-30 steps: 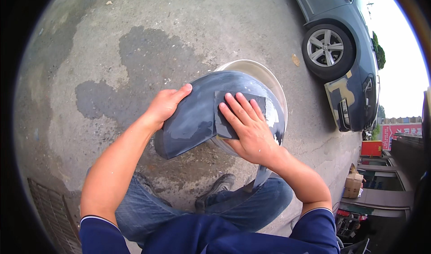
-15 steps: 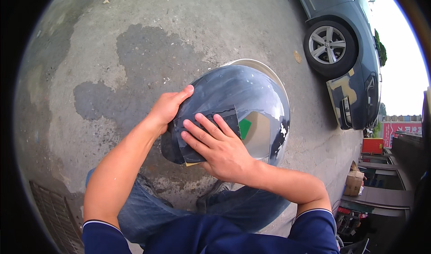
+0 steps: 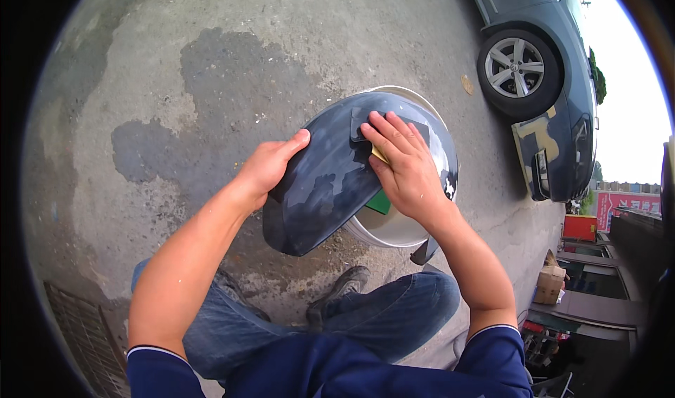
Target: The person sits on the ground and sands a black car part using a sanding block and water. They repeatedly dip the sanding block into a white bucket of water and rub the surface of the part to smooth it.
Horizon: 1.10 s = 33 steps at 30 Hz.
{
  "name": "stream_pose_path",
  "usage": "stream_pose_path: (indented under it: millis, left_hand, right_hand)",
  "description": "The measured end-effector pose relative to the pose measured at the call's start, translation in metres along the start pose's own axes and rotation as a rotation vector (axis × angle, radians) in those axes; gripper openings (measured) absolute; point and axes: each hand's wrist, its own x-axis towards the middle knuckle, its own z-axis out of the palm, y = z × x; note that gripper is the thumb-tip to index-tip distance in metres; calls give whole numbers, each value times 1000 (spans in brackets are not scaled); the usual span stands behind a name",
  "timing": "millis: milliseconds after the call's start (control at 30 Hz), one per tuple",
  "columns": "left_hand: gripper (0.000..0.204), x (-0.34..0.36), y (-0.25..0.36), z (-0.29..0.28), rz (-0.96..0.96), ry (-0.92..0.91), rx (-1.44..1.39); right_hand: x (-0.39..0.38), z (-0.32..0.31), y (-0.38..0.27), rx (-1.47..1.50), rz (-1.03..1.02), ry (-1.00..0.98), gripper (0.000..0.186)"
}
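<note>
A curved, glossy dark grey car body panel (image 3: 323, 180) lies across a white bucket (image 3: 383, 240), its wet surface streaked. My left hand (image 3: 267, 167) grips the panel's left edge, thumb on top and the other fingers hidden beneath. Near the far right of the curve, my right hand (image 3: 409, 164) presses a dark sheet of sandpaper (image 3: 363, 125) onto the panel, fingers laid over it. A yellow edge (image 3: 380, 153) shows under that hand; what it belongs to is mostly covered. Inside the bucket, partly behind the panel, is a green flat piece (image 3: 380, 202).
Concrete ground (image 3: 148, 95) with dark damp patches surrounds the bucket. My bent knees (image 3: 415, 299) and shoes are close in front. A grey car (image 3: 524, 60) with filler-patched bumper stands far right. A cardboard box (image 3: 550, 284) and red box (image 3: 582, 228) sit at right; a metal grate (image 3: 84, 335) lies lower left.
My right hand has slid the sandpaper from the panel's near left part up and right to its far side. The panel has shifted slightly; my left hand keeps its hold.
</note>
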Motion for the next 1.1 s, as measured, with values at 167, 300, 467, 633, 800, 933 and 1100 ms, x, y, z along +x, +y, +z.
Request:
stream_pose_path:
  millis: [167,300,467,633,800,933,1100]
  left_hand:
    - [57,0,-5,2,-2,-34,-145]
    - [54,-4,-14,13,4,57,-216]
    - [51,1,-23,6,-17,23,-291]
    - [52,5,-28,6,-29,-4,-276]
    - [62,1,-24,6,-66,-22,-321]
    - [86,-5,-14,10,-89,-161,-293]
    - [105,-2,-19,8,-98,-99,-347]
  right_hand:
    - [-32,13,-79,142,-217,-162,71]
    - [17,8,-17,33,-19,22,53]
    - [-3,14,-64,64,-109,-116,59]
    - [41,8,11,-39,84,77,50]
    - [5,9,-58,3,-161,-113,51]
    - [46,2,4,-40,96,-11,47]
    - [-3,0,-71,17,-223,-248,62]
